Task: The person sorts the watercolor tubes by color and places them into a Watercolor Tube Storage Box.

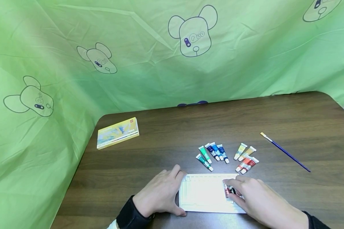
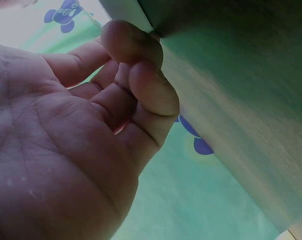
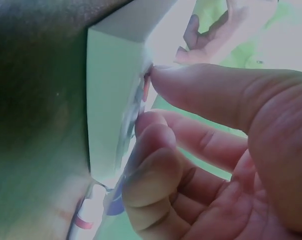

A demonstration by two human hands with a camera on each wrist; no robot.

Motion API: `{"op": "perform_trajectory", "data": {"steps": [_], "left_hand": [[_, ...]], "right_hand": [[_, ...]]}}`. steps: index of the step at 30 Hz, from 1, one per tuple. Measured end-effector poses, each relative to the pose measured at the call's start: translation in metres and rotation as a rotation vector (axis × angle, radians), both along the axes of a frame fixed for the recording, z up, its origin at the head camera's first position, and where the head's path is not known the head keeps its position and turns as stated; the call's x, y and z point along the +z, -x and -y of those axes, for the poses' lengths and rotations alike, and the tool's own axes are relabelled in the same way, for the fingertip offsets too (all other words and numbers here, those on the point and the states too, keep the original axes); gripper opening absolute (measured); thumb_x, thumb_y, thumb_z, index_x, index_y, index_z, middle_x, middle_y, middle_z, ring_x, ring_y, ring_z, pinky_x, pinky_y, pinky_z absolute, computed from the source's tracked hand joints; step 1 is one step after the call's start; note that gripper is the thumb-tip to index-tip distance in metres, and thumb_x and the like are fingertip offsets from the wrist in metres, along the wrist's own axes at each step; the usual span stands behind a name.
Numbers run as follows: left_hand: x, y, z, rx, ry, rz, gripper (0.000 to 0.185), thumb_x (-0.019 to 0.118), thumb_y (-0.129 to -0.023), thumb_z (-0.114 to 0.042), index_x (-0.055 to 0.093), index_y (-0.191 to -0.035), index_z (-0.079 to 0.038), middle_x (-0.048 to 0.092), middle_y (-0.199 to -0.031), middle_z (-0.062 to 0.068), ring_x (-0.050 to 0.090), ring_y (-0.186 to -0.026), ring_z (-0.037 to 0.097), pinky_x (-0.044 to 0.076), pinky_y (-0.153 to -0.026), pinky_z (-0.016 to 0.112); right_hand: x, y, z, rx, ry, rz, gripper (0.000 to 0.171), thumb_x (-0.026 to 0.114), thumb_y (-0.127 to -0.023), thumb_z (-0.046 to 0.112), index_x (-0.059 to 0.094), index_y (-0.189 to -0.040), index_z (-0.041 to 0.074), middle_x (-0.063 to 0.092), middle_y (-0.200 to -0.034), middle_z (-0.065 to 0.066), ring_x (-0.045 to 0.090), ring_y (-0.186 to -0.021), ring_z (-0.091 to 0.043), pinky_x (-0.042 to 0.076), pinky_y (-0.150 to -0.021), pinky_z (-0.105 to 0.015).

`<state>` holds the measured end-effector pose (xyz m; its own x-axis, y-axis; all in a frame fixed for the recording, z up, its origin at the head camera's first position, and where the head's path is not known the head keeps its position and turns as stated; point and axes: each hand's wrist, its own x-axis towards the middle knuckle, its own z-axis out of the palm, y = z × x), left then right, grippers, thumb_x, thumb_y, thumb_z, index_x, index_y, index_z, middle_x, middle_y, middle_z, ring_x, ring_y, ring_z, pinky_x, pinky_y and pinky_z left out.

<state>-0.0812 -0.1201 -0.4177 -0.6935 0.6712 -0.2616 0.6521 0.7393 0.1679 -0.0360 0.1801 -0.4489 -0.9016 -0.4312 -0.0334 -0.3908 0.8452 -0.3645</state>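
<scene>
A shallow white box tray (image 1: 202, 194) lies lengthwise near the front of the table. My left hand (image 1: 161, 190) holds its left end, thumb at the near corner and fingers toward the far corner. In the left wrist view the thumb (image 2: 130, 45) bends in beside the tray's corner. My right hand (image 1: 258, 194) is over the tray's right end, pinching a few small paint tubes (image 1: 228, 190), reddish and dark, between thumb and fingers. From the right wrist view, the thumb tip lies at the tray's rim, with a reddish tube (image 3: 146, 87) just beneath; the hand partly hides the tubes.
Beyond the tray lie green and blue paint tubes (image 1: 214, 152), with yellow, orange and red tubes (image 1: 246, 158) to their right. A blue-handled paintbrush (image 1: 286, 154) rests farther right. A yellow paint box (image 1: 117, 133) lies back left. Green cloth (image 1: 149, 73) hangs behind the table.
</scene>
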Motion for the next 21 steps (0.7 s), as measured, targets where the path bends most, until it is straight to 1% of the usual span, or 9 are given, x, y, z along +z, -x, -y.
{"op": "perform_trajectory", "data": {"steps": [4, 7, 12, 15, 16, 18, 19, 20, 21], "left_hand": [[0.0, 0.0, 0.0, 0.001, 0.004, 0.002, 0.098, 0.092, -0.066, -0.066, 0.056, -0.141, -0.015, 0.053, -0.112, -0.006, 0.048, -0.089, 0.007, 0.045, -0.084, 0.023], [0.0, 0.0, 0.0, 0.0, 0.002, -0.001, 0.098, 0.092, -0.066, -0.066, 0.056, -0.141, -0.015, 0.053, -0.112, -0.006, 0.048, -0.089, 0.007, 0.045, -0.084, 0.023], [0.0, 0.0, 0.0, -0.006, -0.004, -0.009, 0.098, 0.093, -0.066, -0.066, 0.056, -0.141, -0.015, 0.054, -0.112, -0.006, 0.048, -0.089, 0.007, 0.045, -0.084, 0.023], [-0.001, 0.0, 0.0, -0.007, -0.005, -0.013, 0.097, 0.093, -0.066, -0.066, 0.056, -0.14, -0.015, 0.053, -0.112, -0.006, 0.048, -0.089, 0.007, 0.046, -0.084, 0.023], [-0.001, -0.001, 0.001, -0.007, -0.005, -0.013, 0.097, 0.093, -0.066, -0.066, 0.057, -0.14, -0.015, 0.053, -0.112, -0.006, 0.048, -0.089, 0.007, 0.046, -0.084, 0.023], [0.0, -0.001, 0.001, -0.008, -0.005, -0.013, 0.097, 0.093, -0.066, -0.066, 0.056, -0.14, -0.014, 0.053, -0.112, -0.006, 0.049, -0.089, 0.007, 0.047, -0.085, 0.024], [0.0, 0.0, 0.0, -0.008, -0.004, -0.014, 0.097, 0.092, -0.066, -0.066, 0.056, -0.14, -0.014, 0.053, -0.112, -0.006, 0.049, -0.09, 0.007, 0.047, -0.085, 0.024], [0.0, 0.0, 0.001, -0.008, -0.004, -0.013, 0.098, 0.092, -0.066, -0.066, 0.056, -0.14, -0.014, 0.053, -0.112, -0.006, 0.049, -0.09, 0.007, 0.047, -0.086, 0.024], [0.0, 0.0, 0.0, -0.008, -0.003, -0.012, 0.098, 0.092, -0.066, -0.066, 0.056, -0.141, -0.014, 0.053, -0.112, -0.006, 0.049, -0.09, 0.007, 0.047, -0.086, 0.024]], "right_hand": [[0.001, 0.0, -0.001, -0.015, -0.004, 0.016, 0.032, 0.081, -0.091, 0.032, 0.077, -0.12, 0.02, 0.077, -0.105, 0.011, 0.061, -0.078, 0.001, 0.058, -0.072, -0.03], [0.0, 0.0, -0.002, -0.011, 0.0, 0.004, 0.031, 0.081, -0.091, 0.032, 0.077, -0.12, 0.02, 0.077, -0.105, 0.011, 0.062, -0.078, 0.001, 0.058, -0.071, -0.03], [0.001, -0.001, -0.002, 0.004, 0.006, -0.041, 0.032, 0.082, -0.091, 0.031, 0.077, -0.12, 0.02, 0.078, -0.108, 0.008, 0.069, -0.081, -0.003, 0.059, -0.072, -0.032], [0.005, 0.0, -0.003, -0.034, -0.006, -0.01, 0.033, 0.082, -0.09, 0.035, 0.078, -0.12, 0.023, 0.076, -0.101, 0.012, 0.061, -0.073, -0.002, 0.052, -0.064, -0.028], [0.006, 0.001, -0.004, -0.048, -0.018, -0.01, 0.032, 0.082, -0.09, 0.037, 0.078, -0.118, 0.024, 0.076, -0.1, 0.012, 0.061, -0.073, -0.002, 0.051, -0.063, -0.028], [0.01, 0.004, -0.006, -0.076, -0.034, -0.022, 0.028, 0.084, -0.088, 0.037, 0.079, -0.113, 0.025, 0.072, -0.09, 0.016, 0.053, -0.068, 0.0, 0.044, -0.059, -0.026], [0.011, 0.005, -0.007, -0.084, -0.037, -0.043, 0.025, 0.084, -0.088, 0.036, 0.079, -0.11, 0.026, 0.069, -0.087, 0.017, 0.05, -0.067, 0.0, 0.041, -0.057, -0.026], [0.013, 0.006, -0.01, -0.09, -0.038, -0.077, 0.021, 0.085, -0.087, 0.034, 0.078, -0.105, 0.027, 0.065, -0.082, 0.019, 0.048, -0.066, 0.001, 0.039, -0.056, -0.026], [0.014, 0.007, -0.012, -0.095, -0.043, -0.114, 0.017, 0.086, -0.086, 0.032, 0.077, -0.1, 0.028, 0.065, -0.083, 0.02, 0.049, -0.066, 0.002, 0.04, -0.055, -0.027]]}}
